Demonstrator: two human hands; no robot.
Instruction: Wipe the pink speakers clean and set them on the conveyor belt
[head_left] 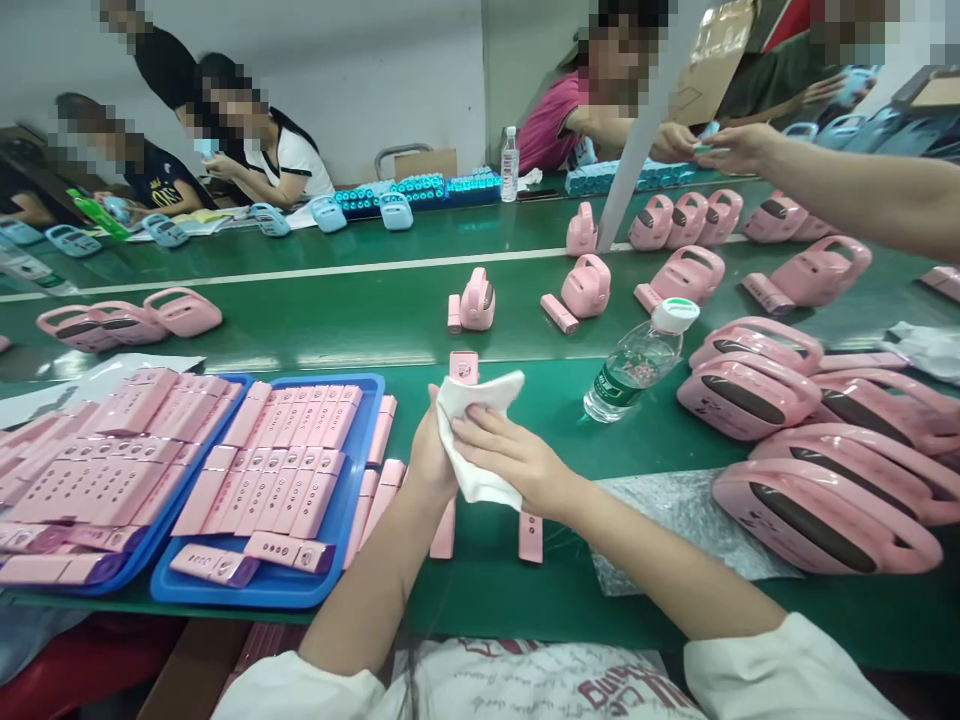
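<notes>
White folded cloth [481, 487] is gripped between curled left hand [432, 450] and nearly straight-fingered right hand [517, 458]. Pink rectangular plastic stick [463, 366] peeks just beyond them; wiping should be gentle, I think.

Pink stick [463, 366] partly hidden by cloth [480, 393]

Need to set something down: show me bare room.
Free: green tabletop between white cloth and clear plastic bottle; green strip beyond, between the left pink handled cases and the middle pink bar. Crowded: left, blue plastic trays of pink bars; right, grouped cases.
</notes>
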